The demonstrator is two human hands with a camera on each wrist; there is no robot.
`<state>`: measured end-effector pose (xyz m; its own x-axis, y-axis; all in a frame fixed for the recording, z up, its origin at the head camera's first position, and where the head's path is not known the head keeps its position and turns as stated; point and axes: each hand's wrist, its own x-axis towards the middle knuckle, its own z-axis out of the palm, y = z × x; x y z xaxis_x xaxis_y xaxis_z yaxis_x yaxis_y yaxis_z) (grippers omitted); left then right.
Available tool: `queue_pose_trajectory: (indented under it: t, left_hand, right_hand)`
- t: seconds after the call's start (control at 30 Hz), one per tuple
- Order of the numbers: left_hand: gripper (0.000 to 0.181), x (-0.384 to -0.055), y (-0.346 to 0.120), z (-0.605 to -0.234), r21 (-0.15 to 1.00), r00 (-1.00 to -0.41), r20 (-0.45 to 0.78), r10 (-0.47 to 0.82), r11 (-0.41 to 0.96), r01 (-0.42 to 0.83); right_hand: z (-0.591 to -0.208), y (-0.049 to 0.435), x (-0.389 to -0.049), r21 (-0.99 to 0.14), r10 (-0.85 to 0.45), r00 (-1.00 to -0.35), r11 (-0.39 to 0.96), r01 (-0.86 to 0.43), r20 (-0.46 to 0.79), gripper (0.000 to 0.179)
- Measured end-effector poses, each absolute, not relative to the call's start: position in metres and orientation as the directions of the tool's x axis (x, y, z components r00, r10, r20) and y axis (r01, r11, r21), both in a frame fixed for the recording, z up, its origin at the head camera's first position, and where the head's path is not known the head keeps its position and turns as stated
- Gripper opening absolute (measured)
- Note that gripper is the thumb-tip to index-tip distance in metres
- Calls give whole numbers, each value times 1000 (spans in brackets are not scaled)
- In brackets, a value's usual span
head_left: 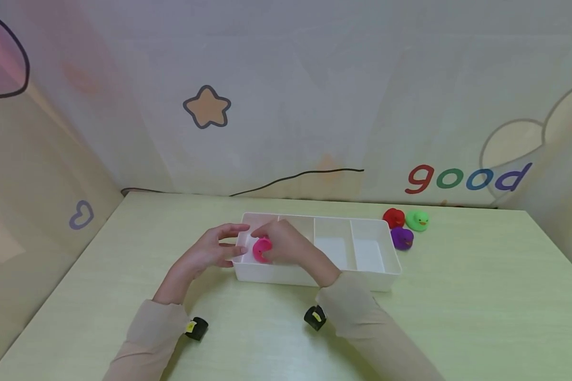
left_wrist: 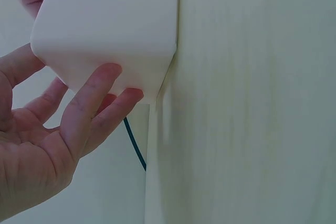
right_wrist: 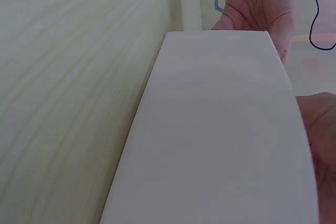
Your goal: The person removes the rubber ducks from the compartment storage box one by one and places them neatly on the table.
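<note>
A white divided box [head_left: 314,279] with several compartments in a row sits on the table. In its leftmost compartment is a pink rubber duck [head_left: 261,250], which my right hand [head_left: 286,243] pinches from above with curled fingers, covering part of it. My left hand [head_left: 212,247] is at the box's left end, its fingers spread and loosely bent. In the left wrist view the fingertips [left_wrist: 107,72] of that hand touch the outside of the end wall. The right wrist view shows mostly the box's long side [right_wrist: 210,129], which hides the duck.
Beyond the box's right end, a red duck [head_left: 393,218], a green duck [head_left: 417,220] and a purple duck [head_left: 402,238] stand close together on the pale table [head_left: 481,296]. A printed cloth wall [head_left: 291,106] rises behind the table.
</note>
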<state>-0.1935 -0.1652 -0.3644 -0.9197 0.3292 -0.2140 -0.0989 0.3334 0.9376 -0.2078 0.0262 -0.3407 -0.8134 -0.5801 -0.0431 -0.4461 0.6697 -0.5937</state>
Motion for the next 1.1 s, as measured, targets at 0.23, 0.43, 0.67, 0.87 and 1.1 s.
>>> queue_pose_trajectory:
  t: [0.23,0.43,0.67,0.87,1.1]
  left_hand:
    - [52,-192,-167,-366,946,-918,-204,342,309,-95]
    - [52,-194,-167,-367,947,-920,-200,338,309,-92]
    - [52,-195,-166,-367,942,-921,-210,328,319,-101]
    - [51,-195,-165,-367,939,-921,-220,320,326,-111]
    - [51,-195,-165,-367,937,-922,-217,320,334,-104]
  right_hand:
    - [-342,17,-208,-491,-583,-811,721,-490,-47,41]
    - [-344,13,-209,-431,-562,-826,758,-489,-51,40]
    - [-345,13,-210,-437,-540,-841,767,-470,-43,43]
    - [-345,23,-205,-530,-552,-834,701,-478,22,44]
    - [-343,36,-201,-597,-580,-796,580,-554,174,38]
